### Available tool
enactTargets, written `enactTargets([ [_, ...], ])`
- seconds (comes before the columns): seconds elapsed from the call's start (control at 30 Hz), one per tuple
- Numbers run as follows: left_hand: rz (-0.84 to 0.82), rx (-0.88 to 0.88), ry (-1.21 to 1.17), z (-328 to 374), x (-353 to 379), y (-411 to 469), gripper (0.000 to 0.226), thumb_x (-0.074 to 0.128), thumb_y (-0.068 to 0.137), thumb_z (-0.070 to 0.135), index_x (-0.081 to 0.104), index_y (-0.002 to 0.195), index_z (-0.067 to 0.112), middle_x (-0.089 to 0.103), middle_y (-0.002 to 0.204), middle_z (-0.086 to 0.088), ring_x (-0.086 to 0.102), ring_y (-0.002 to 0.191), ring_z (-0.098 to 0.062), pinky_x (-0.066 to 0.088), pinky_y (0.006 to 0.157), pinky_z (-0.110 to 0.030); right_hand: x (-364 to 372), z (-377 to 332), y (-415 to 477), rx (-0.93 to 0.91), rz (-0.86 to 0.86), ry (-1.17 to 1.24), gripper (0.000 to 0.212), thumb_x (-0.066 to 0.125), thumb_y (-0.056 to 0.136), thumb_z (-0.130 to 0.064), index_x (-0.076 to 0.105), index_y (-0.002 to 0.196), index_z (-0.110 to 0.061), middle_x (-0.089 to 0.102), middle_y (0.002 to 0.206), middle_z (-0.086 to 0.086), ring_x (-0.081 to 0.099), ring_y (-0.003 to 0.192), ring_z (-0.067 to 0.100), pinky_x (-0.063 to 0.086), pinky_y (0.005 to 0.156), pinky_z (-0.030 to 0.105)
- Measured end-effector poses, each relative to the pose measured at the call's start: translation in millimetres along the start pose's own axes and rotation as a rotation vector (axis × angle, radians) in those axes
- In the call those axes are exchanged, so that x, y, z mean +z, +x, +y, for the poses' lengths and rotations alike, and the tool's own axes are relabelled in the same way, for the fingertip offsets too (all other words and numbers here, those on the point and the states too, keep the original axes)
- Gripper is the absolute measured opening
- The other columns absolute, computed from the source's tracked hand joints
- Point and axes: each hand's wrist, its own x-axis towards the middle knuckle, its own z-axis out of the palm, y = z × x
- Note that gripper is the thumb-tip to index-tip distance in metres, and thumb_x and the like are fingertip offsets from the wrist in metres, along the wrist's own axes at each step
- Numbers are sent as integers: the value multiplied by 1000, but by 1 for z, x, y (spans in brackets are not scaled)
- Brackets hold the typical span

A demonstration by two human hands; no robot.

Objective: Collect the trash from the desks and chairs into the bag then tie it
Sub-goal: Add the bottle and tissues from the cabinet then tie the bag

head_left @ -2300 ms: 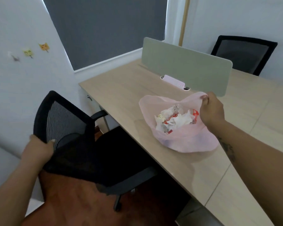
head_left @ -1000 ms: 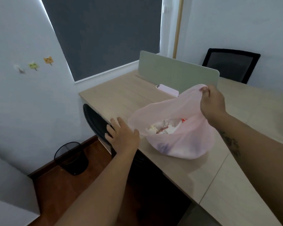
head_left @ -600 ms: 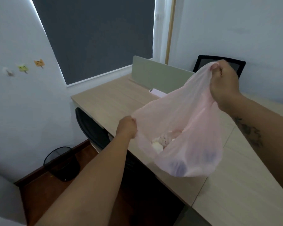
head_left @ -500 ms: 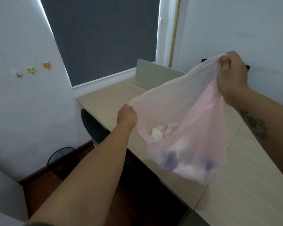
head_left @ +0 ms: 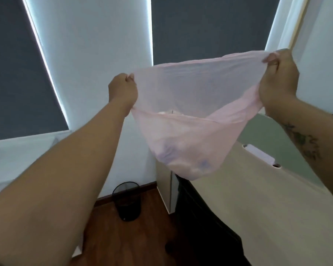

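A thin pink plastic bag (head_left: 188, 135) hangs in the air above the desk's left end, its mouth stretched wide. My left hand (head_left: 122, 90) grips the bag's left rim and my right hand (head_left: 278, 77) grips the right rim, higher up. Pale trash (head_left: 183, 162) weighs down the bottom of the bag and shows faintly through the plastic. The light wooden desk (head_left: 258, 198) lies below and to the right.
A black mesh waste bin (head_left: 127, 200) stands on the wooden floor by the wall. A black chair (head_left: 198, 212) is tucked under the desk's edge. A green desk divider (head_left: 273, 135) and a white power strip (head_left: 259, 153) sit at the right. Dark window blinds fill the back wall.
My left hand left the chair and took the bag's left rim. Both hands lifted the bag off the desk and pulled its mouth wide apart. The view tilted upward.
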Motion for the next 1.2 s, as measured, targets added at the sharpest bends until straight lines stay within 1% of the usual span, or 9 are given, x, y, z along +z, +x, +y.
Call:
enactTargets([
  [0.1,112,8,41,-37,-80,46,43,40,103,36,66,97,3,60,88,-4,54,81,-23,59,78,-42,71,-51,-16,-48,-70,58,32,26,99,-28,52,108,-10,53,94,3,46,83,21,35,70,31],
  [0.2,178,35,270,-85,-168,84,37,38,105,35,62,93,9,56,86,-2,51,84,-24,41,74,-30,153,-95,-44,-85,-266,64,34,28,103,-29,52,109,-6,51,97,7,45,84,22,33,70,30],
  [0.3,189,39,515,-142,-265,112,40,37,107,34,61,93,5,53,84,-8,48,86,-26,35,75,-31,242,-139,-94,-100,-452,61,30,31,103,-26,56,105,-9,51,96,7,44,84,24,31,72,30],
  [0.4,248,-11,678,-205,-366,135,44,38,107,32,66,103,-2,63,100,-21,57,95,-37,42,82,-38,332,-196,-157,-76,-487,157,27,32,101,-26,57,97,-17,54,91,6,50,81,27,35,69,31],
  [0.47,272,-50,755,-245,-427,145,46,38,107,31,69,107,-3,66,112,-26,60,106,-42,46,89,-41,390,-237,-203,-99,-612,212,26,33,100,-26,57,94,-18,57,91,8,54,81,29,41,69,33],
  [0.67,439,-192,832,-340,-579,158,44,39,106,33,72,108,5,68,118,-24,60,112,-43,49,98,-46,528,-344,-330,-184,-963,336,29,32,103,-29,53,92,-12,59,91,11,56,82,31,44,72,36],
  [0.8,562,-222,820,-388,-647,174,39,43,104,33,72,100,8,69,116,-18,60,110,-39,48,96,-43,600,-399,-401,-191,-1116,432,28,32,103,-24,50,87,-9,55,84,6,53,83,29,40,72,36],
  [0.97,651,-226,902,-440,-702,220,41,43,105,38,72,107,9,66,122,-18,57,119,-38,44,101,-40,694,-441,-478,-170,-1312,553,27,32,102,-29,54,99,-15,62,99,4,57,91,26,47,81,39],
  [1.2,684,-201,1033,-499,-751,323,46,41,102,45,72,108,11,67,123,-19,58,118,-40,43,104,-43,822,-492,-550,-148,-1543,757,24,36,101,-23,59,101,-16,55,78,-13,52,76,15,37,68,27],
])
